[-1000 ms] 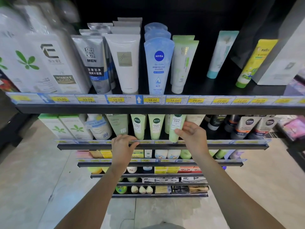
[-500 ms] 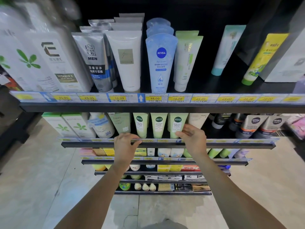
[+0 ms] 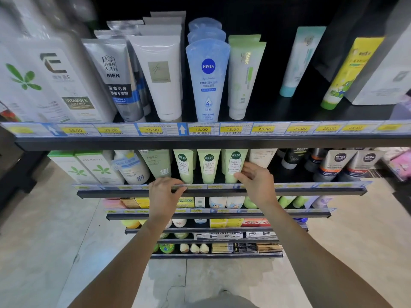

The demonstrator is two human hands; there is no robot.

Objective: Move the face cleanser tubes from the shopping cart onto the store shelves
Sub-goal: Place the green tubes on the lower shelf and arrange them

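Observation:
Three light green cleanser tubes stand cap-down in a row on the second shelf (image 3: pixel 333 192). My right hand (image 3: pixel 255 185) pinches the lower right side of the rightmost green tube (image 3: pixel 232 162), which stands upright in line with the other two green tubes (image 3: pixel 206 165). My left hand (image 3: pixel 163 193) rests on that shelf's front price rail just left of the row, fingers loosely bent over the rail, holding nothing. The shopping cart is not in view.
The top shelf (image 3: pixel 222 142) above carries a blue Nivea tube (image 3: pixel 208 78), a white tube (image 3: pixel 159 74), a grey men's tube (image 3: pixel 115 78) and white boxes. Nivea Men tubes (image 3: pixel 333 163) stand right of my hand. Lower shelves hold small bottles and boxes; tiled floor lies on both sides.
The green tube in my right hand went from tilted to upright, level with its neighbours. My left hand stayed on the rail. The view shifted slightly.

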